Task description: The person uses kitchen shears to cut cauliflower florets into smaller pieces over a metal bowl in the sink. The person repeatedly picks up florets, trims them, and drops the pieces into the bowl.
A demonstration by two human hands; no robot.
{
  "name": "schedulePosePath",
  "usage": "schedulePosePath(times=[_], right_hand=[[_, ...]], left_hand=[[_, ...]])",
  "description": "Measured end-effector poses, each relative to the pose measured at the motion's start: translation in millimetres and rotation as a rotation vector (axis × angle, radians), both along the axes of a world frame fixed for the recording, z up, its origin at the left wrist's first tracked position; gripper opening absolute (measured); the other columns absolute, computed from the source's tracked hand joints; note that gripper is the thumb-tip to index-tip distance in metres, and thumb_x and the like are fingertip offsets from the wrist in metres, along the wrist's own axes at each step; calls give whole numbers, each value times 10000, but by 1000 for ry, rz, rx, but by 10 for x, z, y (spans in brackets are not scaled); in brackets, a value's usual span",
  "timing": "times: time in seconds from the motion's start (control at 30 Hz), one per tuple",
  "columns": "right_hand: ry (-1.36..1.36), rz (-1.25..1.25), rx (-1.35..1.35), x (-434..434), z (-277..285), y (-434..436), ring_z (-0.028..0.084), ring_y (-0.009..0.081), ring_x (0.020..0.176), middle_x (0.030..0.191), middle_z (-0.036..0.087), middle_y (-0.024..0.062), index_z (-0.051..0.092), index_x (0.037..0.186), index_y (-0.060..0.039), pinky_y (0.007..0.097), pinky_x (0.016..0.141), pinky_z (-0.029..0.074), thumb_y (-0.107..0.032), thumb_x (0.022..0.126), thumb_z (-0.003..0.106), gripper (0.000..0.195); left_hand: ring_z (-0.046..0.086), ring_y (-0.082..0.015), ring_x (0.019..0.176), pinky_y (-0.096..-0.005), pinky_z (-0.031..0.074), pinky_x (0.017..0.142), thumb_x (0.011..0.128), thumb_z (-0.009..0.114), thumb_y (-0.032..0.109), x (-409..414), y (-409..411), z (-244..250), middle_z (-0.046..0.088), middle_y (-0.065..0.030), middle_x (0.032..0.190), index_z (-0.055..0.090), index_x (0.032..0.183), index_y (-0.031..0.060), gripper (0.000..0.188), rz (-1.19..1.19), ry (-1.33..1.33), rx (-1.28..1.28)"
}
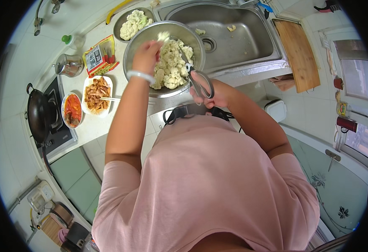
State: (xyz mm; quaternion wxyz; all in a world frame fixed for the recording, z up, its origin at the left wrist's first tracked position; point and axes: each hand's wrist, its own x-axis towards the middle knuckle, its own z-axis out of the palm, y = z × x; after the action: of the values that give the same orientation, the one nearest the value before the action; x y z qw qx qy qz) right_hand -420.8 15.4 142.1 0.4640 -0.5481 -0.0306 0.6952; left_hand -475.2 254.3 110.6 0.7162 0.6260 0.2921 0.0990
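My left hand [146, 56], a pale bangle on its wrist, is over the left part of a large steel bowl [199, 56]. Between its fingers is a cauliflower floret [163, 36], blurred. My right hand [214, 94] is in the handles of kitchen scissors [188, 67] at the bowl's near right side; their blades point into the bowl. Cut cauliflower florets [171, 64] lie heaped in it. Behind and to the left, a smaller steel bowl [117, 30] holds a larger piece of cauliflower [135, 25].
Right of the bowl is a steel sink [250, 41] with scraps near its drain, then a wooden cutting board [297, 56]. To the left are a plate of sliced meat [97, 94] with chopsticks, a bowl of red food [72, 108], a packet [100, 56], a glass jar [69, 65] and a wok [39, 113].
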Motion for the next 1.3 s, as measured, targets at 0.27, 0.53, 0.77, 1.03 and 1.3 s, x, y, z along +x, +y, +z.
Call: schedulePosePath(times=[0.27,0.53,0.77,1.03,1.3], right_hand=[[-31,-45,35,-26,-10,-147,298,94,431,578,444,28,520,824,-78,217,395,273,-736,816,427,665],[-130,-240,70,109,185,-299,278,87,474,558,368,0,461,698,-73,230,419,287,-665,890,339,634],[-115,-252,153,131,216,-420,339,92,483,599,455,13,530,805,-78,214,435,301,-641,872,440,574],[-143,-161,143,5,232,-304,328,84,512,585,402,7,462,696,-79,216,438,280,-622,909,362,592],[-241,-64,112,27,129,-258,342,88,488,591,437,10,503,763,-70,233,426,290,-601,902,420,555]], left_hand=[[584,-140,779,-286,458,769,884,594,215,448,99,-137,669,-59,931,659,986,21,229,-164,56,417],[593,-318,886,-409,483,811,732,645,153,595,-498,-469,611,-139,948,694,987,162,260,-464,164,1286],[588,-327,1002,-422,474,888,806,562,157,403,182,-502,598,-175,1107,631,1108,92,316,-357,646,1401],[565,-355,1061,-417,465,923,833,529,186,382,259,-596,563,-207,1145,564,1161,70,350,-265,925,1176],[606,-342,860,-410,495,813,752,647,152,134,326,-553,589,-169,1035,516,1172,101,443,-87,283,832]])
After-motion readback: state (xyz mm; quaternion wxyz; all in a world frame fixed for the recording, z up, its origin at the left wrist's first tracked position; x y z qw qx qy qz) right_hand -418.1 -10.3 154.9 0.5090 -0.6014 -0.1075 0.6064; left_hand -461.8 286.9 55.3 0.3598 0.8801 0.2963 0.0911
